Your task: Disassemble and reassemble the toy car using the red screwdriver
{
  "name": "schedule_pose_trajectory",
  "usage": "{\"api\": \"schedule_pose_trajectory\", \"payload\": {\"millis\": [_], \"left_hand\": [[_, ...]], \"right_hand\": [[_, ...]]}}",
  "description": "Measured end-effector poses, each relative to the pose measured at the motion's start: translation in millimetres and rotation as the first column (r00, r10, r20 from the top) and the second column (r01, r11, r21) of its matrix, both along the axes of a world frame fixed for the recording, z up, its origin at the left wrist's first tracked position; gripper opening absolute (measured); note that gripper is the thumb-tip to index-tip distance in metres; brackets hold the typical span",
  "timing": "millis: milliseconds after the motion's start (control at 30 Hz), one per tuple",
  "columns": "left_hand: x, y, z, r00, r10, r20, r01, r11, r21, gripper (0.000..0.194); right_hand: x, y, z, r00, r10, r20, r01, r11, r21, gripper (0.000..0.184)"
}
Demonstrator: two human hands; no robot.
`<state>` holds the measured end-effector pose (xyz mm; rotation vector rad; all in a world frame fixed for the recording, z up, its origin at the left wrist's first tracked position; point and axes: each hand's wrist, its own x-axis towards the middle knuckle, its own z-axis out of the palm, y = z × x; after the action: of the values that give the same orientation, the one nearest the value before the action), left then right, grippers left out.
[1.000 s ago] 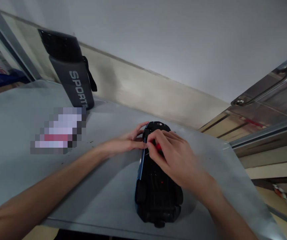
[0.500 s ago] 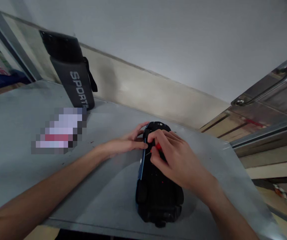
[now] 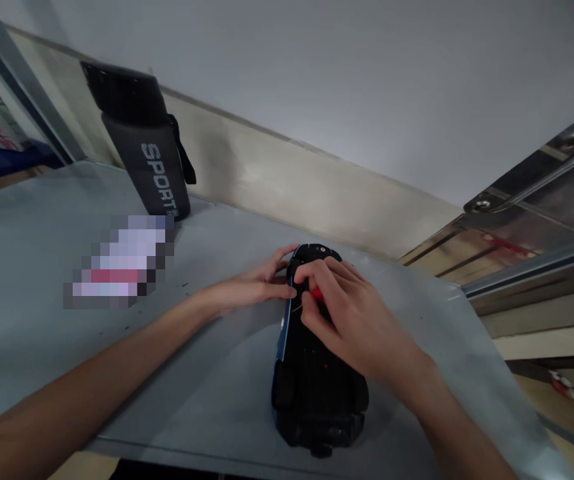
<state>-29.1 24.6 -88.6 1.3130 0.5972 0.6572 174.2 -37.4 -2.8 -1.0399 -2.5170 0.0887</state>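
A toy car [image 3: 311,393] lies upside down on the grey table, its black underside up and a blue body edge showing along its left side. My left hand [image 3: 273,283] grips the car's left side near the far end, thumb on the edge and fingers around it. Over the middle of the underside, my right hand [image 3: 349,310] is closed on a small red-handled screwdriver [image 3: 317,293]. A thin shaft shows beside the fingertips, pointing down and left at the underside. Most of the handle is hidden by the fingers.
A dark sports bottle [image 3: 151,153] stands against the wall at the back left. In front of it lies a blurred-out flat object [image 3: 121,260], perhaps a phone. A metal panel with a handle [image 3: 531,177] is at the right, past the table's [image 3: 217,407] edge.
Almost nothing differs. Both hands keep their places on the car, and the view has shifted very slightly.
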Motion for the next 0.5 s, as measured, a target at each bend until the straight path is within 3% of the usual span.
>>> {"api": "schedule_pose_trajectory", "payload": {"millis": [333,500], "left_hand": [[0.2,1.9,-4.1,1.000,-0.002,0.025,0.002,1.000,-0.001,0.096],[0.0,1.8,-4.3,1.000,0.003,0.025,-0.002,1.000,-0.013,0.095]], "right_hand": [[0.0,-1.3,1.9,0.999,-0.002,0.034,0.001,0.999,0.042,0.020],[-1.2,-0.4,0.7,1.000,0.009,0.026,-0.010,0.999,0.038,0.014]]}}
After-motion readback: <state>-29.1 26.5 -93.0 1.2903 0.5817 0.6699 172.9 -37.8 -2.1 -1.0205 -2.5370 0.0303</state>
